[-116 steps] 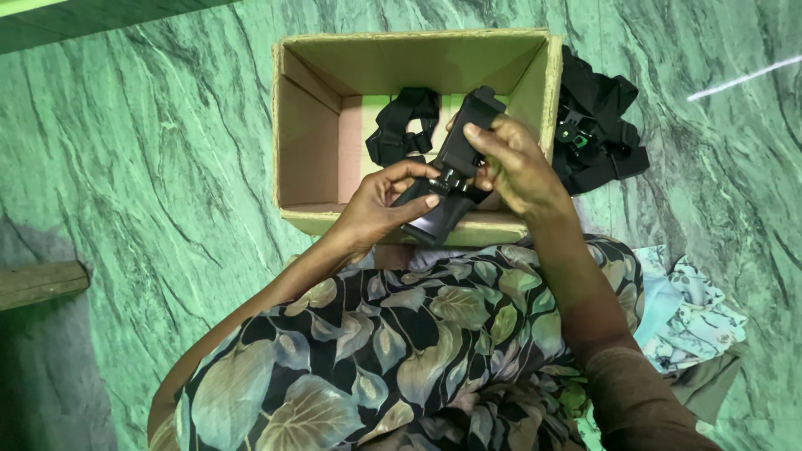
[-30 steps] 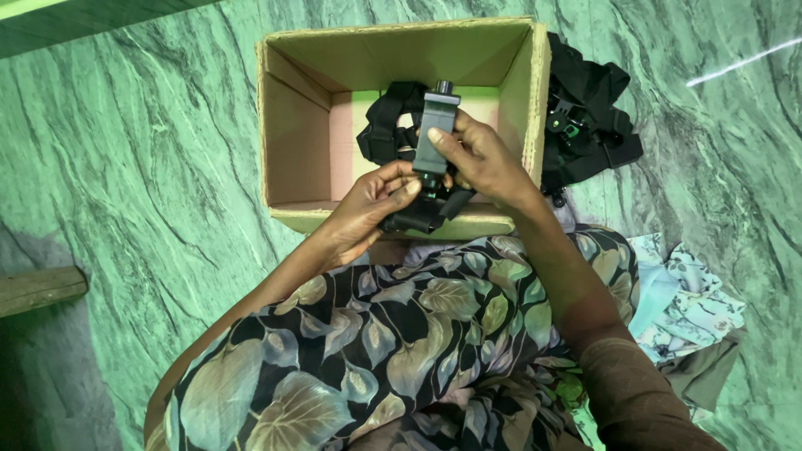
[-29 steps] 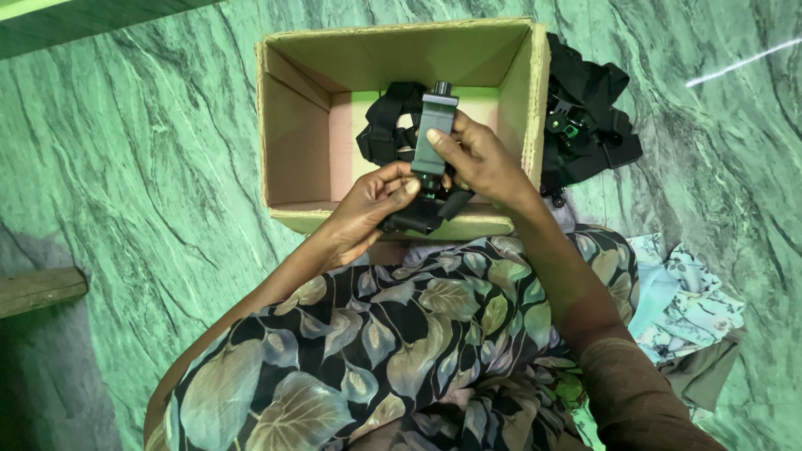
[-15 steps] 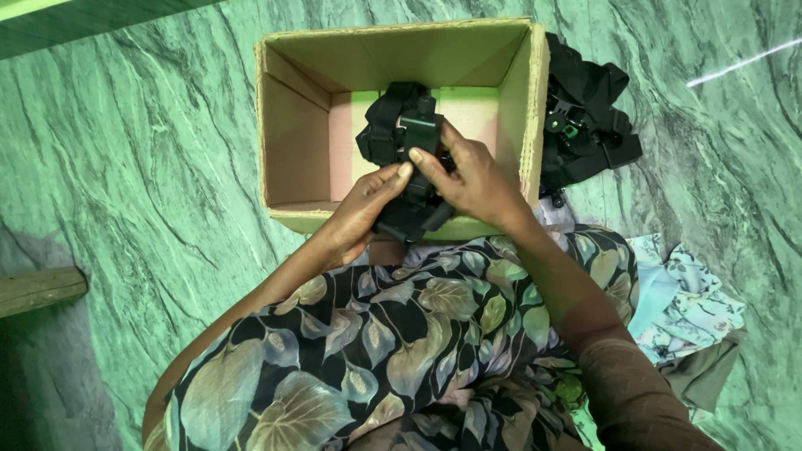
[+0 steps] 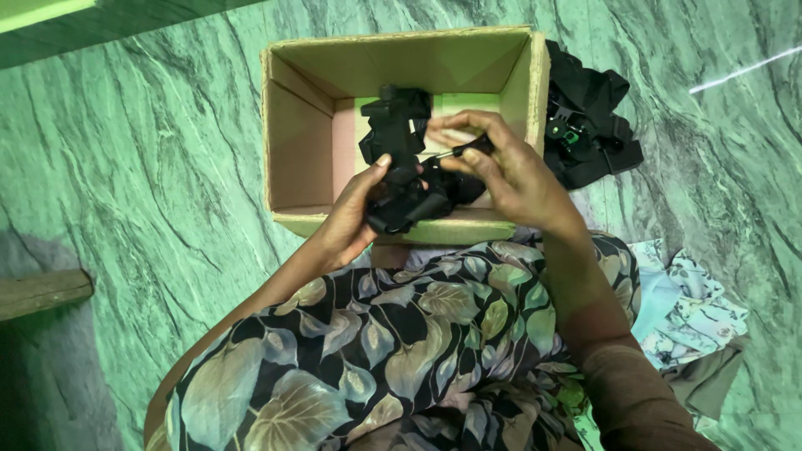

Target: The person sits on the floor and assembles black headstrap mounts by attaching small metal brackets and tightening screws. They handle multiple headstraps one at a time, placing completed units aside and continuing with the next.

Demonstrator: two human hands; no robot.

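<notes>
My left hand [image 5: 355, 219] grips a black plastic device [image 5: 407, 202] over the near rim of an open cardboard box [image 5: 302, 134]. My right hand [image 5: 505, 171] holds a small screwdriver [image 5: 462, 150] with a black handle, its thin metal tip pointing left at the device. Inside the box lies a black strap bundle [image 5: 394, 119], just beyond the held device. Both hands are close together above my lap, which is covered in leaf-print fabric.
The box stands on a green marble floor [image 5: 150, 167]. A black harness with green parts [image 5: 585, 134] lies right of the box. Pale patterned cloth [image 5: 693, 313] is at my right side. A wooden piece [image 5: 42, 292] sits at the left.
My right hand no longer holds up the grey rectangular part seen a second ago; it now holds a screwdriver pointed at the black device. My left hand kept its grip.
</notes>
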